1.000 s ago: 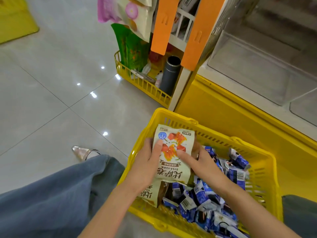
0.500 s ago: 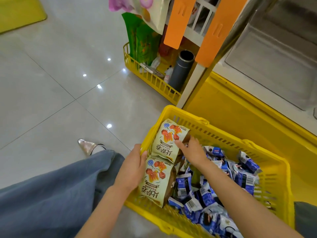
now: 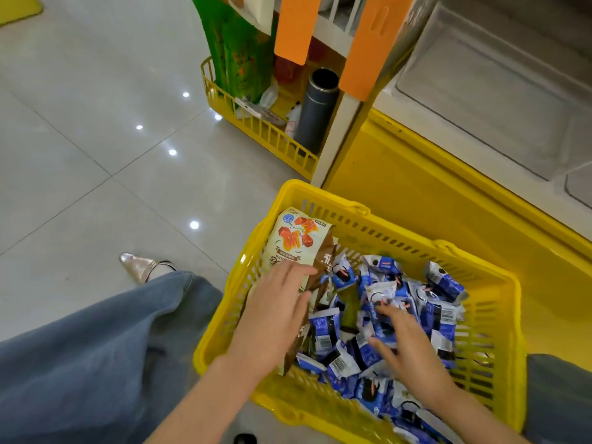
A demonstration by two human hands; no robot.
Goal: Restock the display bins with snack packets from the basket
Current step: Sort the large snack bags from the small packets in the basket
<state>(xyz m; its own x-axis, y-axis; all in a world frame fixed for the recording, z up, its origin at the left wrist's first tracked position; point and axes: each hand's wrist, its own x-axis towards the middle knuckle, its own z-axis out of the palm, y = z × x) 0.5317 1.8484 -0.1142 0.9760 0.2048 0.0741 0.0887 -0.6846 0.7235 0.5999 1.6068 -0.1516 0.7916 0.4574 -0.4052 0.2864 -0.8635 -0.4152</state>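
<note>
A yellow plastic basket stands on the floor in front of me, filled with several small blue-and-white snack packets. Cream packets with a red-orange picture stand against the basket's left wall. My left hand lies flat with straight fingers on those cream packets. My right hand reaches into the blue packets, its fingers spread over them and holding nothing that I can see. The clear display bins are at the upper right above a yellow base.
A second yellow basket on the floor behind holds green bags and a dark cylinder flask. Orange shelf tags hang from a white rack. My jeans leg and a silver shoe are at the left.
My right hand left the cream packets and moved right into the blue packets. My left hand shifted from the packets' edge onto their front.
</note>
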